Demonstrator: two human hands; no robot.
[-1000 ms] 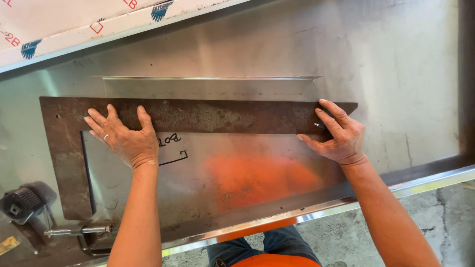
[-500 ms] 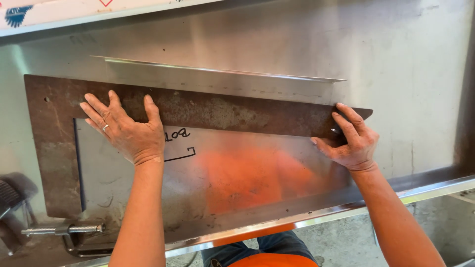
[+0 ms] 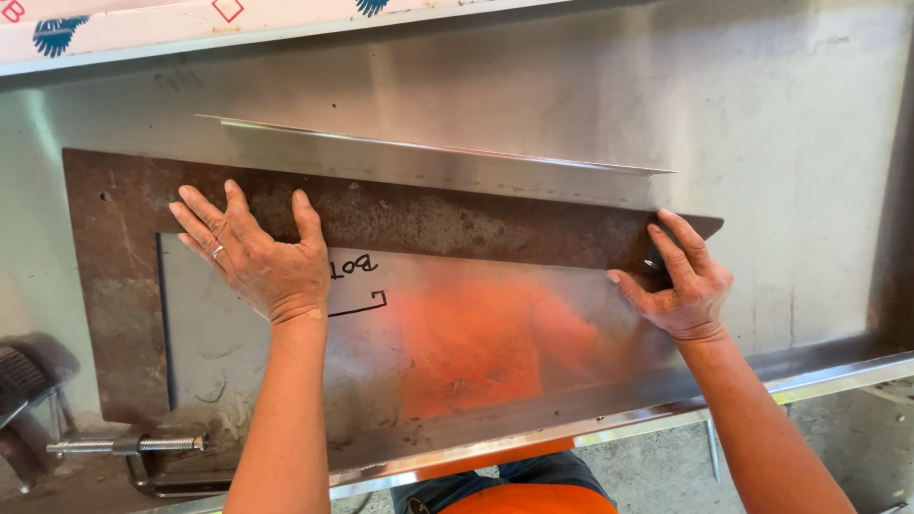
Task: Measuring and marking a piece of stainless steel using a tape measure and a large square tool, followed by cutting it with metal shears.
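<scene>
Workbench: stainless steel bench top [image 3: 781,143] filled the view, with a raised lip along the near edge and a white printed board [image 3: 190,24] running along the far side.
Rusty square: a large brown L-shaped steel square [image 3: 457,221] lay flat; its long arm ran left to right and its short arm came down toward the person at the left.
Shiny sheet: a thin stainless sheet [image 3: 495,352] lay under the square, carrying black marker scribbles and an orange reflection; its far edge [image 3: 428,162] showed just beyond the square's long arm.
Left hand: the left hand [image 3: 259,257] was spread flat, palm down, fingers across the long arm near the inner corner and heel on the sheet; it pressed rather than gripped, nothing enclosed.
Right hand: the right hand [image 3: 684,276] sat at the pointed right end of the long arm, fingers on top, thumb against the near edge; a light pinch-and-press on the square.
Clamp: a threaded clamp screw [image 3: 129,444] lay at the lower left, apart from the square's short arm and not bearing on it.
Risk, slip: in my judgement only hand pressure held the square, so uneven pressure could slide or pivot it on the slick sheet and spoil its alignment.
Risk, cuts: the thin sheet edge and the sharp tip beside the right fingers could nick skin if a hand slid.
</scene>
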